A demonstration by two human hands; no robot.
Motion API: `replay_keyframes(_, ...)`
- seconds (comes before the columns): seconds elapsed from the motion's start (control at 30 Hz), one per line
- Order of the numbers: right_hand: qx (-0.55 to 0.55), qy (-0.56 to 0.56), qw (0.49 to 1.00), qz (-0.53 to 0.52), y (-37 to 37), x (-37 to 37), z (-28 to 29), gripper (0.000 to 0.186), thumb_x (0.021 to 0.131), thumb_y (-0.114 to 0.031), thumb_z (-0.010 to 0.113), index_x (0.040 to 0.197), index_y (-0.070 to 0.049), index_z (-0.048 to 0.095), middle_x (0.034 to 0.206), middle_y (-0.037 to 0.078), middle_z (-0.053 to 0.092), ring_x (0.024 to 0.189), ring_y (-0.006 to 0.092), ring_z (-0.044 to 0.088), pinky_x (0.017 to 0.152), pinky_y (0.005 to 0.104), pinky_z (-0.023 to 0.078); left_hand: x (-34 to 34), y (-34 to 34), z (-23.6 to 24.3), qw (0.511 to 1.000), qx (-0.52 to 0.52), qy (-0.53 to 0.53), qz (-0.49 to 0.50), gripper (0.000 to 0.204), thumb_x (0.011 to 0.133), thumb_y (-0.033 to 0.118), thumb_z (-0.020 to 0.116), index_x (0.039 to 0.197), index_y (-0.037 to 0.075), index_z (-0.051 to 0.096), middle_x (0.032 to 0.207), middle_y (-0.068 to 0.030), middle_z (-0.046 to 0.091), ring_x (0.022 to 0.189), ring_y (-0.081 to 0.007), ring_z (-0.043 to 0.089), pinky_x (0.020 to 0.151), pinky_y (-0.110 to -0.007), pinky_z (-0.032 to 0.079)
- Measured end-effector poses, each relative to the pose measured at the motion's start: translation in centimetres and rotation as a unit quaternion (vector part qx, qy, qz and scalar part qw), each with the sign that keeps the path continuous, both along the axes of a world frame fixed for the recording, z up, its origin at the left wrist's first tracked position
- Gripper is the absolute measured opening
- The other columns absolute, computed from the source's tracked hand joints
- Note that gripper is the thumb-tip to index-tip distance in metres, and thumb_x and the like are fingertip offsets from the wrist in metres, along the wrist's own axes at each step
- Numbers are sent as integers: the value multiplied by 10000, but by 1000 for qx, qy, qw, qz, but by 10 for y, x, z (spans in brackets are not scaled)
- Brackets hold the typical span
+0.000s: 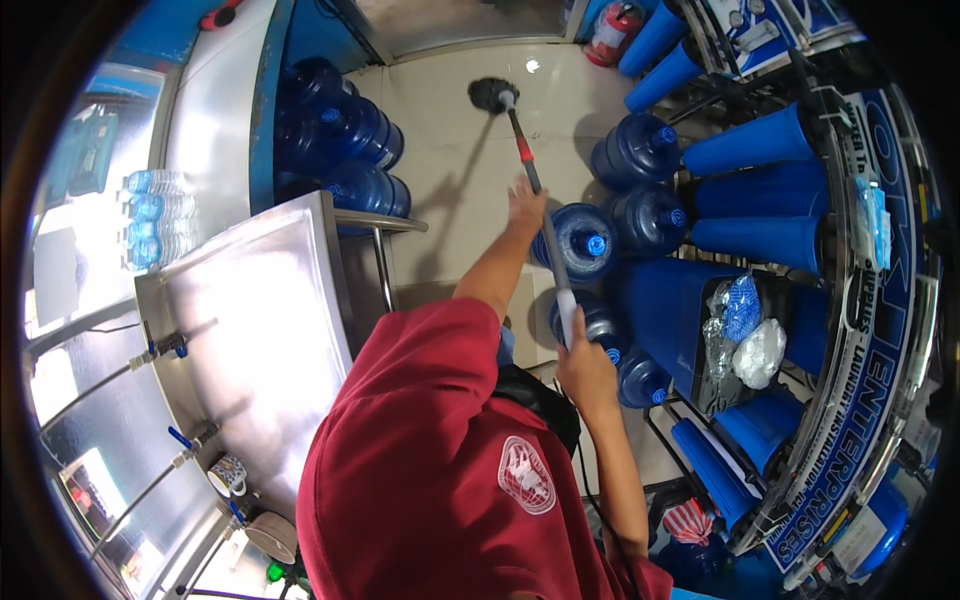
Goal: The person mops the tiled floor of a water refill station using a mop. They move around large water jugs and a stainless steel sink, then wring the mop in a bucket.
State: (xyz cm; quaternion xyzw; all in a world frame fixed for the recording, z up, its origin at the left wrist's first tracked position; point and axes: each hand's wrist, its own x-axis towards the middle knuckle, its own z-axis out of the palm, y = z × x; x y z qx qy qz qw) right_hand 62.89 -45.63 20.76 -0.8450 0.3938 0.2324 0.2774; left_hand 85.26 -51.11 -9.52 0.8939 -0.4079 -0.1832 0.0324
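Observation:
A long-handled mop lies across the pale tiled floor point(450, 150), its dark head point(493, 95) far from me. The handle point(522, 150) is grey with a red section. My left hand point(525, 205) is stretched forward and grips the handle about midway. My right hand point(585, 365) is closer to my body and closed around the handle's near end. My red shirt with a round chest patch fills the lower middle of the view.
Several large blue water jugs point(585, 240) stand right of the mop, more point(340, 130) under the counter at left. A steel table point(270, 320) with taps is at my left, a mug point(228, 475) beside it. Blue filter housings point(760, 140) and plastic bags point(745, 330) fill the right rack.

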Motion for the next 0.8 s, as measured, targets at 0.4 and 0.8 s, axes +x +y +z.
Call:
replay_keyframes(0.4, 71, 61, 989, -113, -3, -60, 263, 713, 787, -135, 728, 1435, -94, 432, 868, 281, 653, 776, 449, 648, 607, 460, 515, 15, 4, 112, 824, -467, 193, -257, 182, 769, 235, 742, 682, 162, 600, 630, -61, 568, 650, -306, 582, 587, -428, 426)
replay_keyframes(0.8, 56, 73, 968, -233, 31, -55, 221, 545, 890, -102, 615, 1408, -47, 455, 784, 282, 647, 717, 444, 654, 571, 432, 513, -52, 33, 10, 850, -236, 241, -405, 184, 709, 227, 734, 840, 161, 623, 862, -29, 598, 991, -247, 592, 793, -409, 450)
